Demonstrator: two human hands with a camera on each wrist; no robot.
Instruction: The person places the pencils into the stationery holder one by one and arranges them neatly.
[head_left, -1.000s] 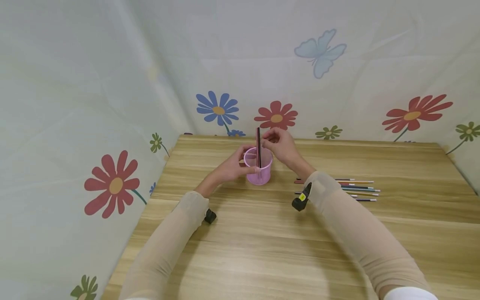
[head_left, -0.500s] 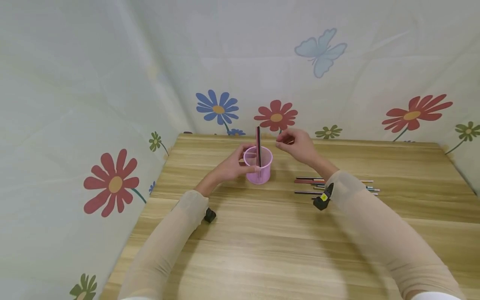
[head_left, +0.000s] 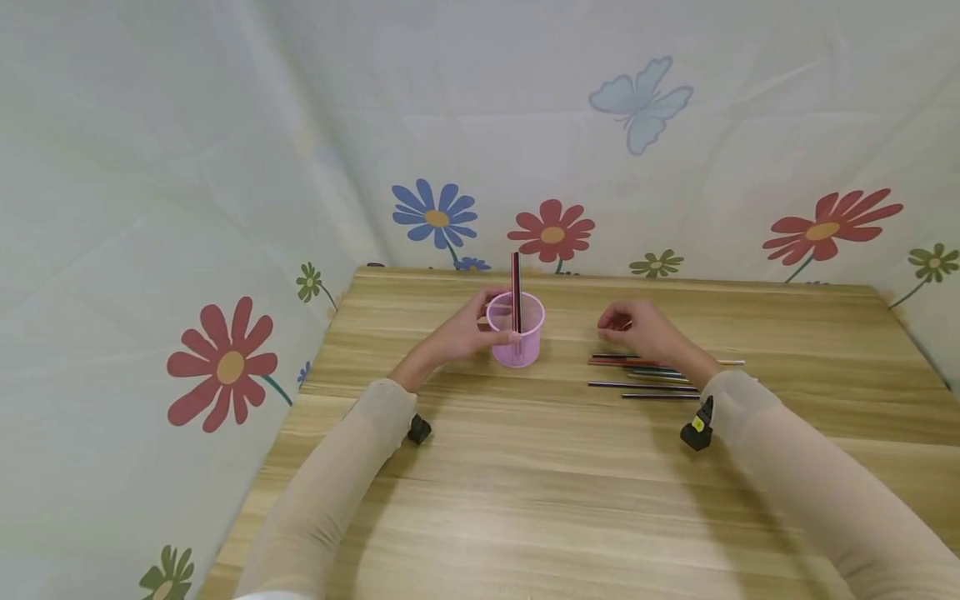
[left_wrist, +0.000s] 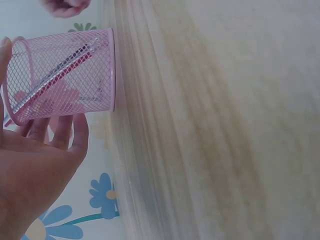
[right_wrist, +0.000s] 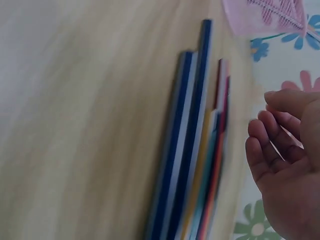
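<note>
A pink mesh pencil cup (head_left: 527,348) stands upright on the table. My left hand (head_left: 461,335) grips it from the left side, thumb at the front of the rim and fingers round the back. Two striped pencils (head_left: 516,279), one reddish and one dark, lean inside it; the left wrist view shows them slanting behind the mesh (left_wrist: 60,75). To the right of the cup, my right hand (head_left: 645,332) hovers with loosely bent fingers and nothing between them. Beneath it lie several pencils (head_left: 637,385), partly hidden by my wrist; the right wrist view shows blue, yellow, teal and red ones (right_wrist: 172,145).
The wood-grain table (head_left: 480,492) reaches back to a pale curtain (head_left: 495,100) printed with flowers and a butterfly. Another curtain side runs along the table's left edge. A small black camera (head_left: 697,429) sits under my right wrist.
My right hand has moved away from the pencils in the cup, to the right and toward me, over the loose pencils. The left hand and cup have stayed put.
</note>
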